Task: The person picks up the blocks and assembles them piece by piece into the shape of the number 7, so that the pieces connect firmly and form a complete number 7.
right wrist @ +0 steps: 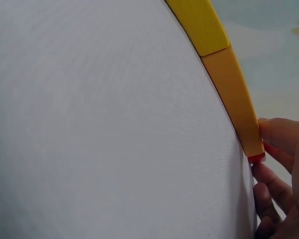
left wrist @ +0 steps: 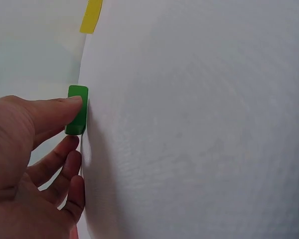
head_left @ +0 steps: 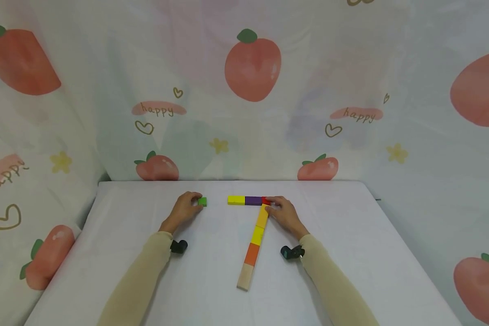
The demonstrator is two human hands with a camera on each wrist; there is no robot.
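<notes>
My left hand (head_left: 184,207) pinches a small green block (head_left: 202,202) between thumb and fingers, at the left of the white table. In the left wrist view the thumb lies across the face of the green block (left wrist: 77,110). My right hand (head_left: 286,214) grips at the corner where a red block (head_left: 265,199) meets a light-orange block (head_left: 262,216). In the right wrist view the thumb rests at the light-orange block (right wrist: 234,97), with a finger beside the red block (right wrist: 257,158), which is mostly hidden.
Left of the red block, a purple block (head_left: 253,200) and a yellow block (head_left: 236,200) continue the row. A slanting line runs toward me from the light-orange block: another yellow block (head_left: 257,236), an orange block (head_left: 251,254) and a plain wood block (head_left: 245,276). A patterned cloth (head_left: 244,122) hangs behind.
</notes>
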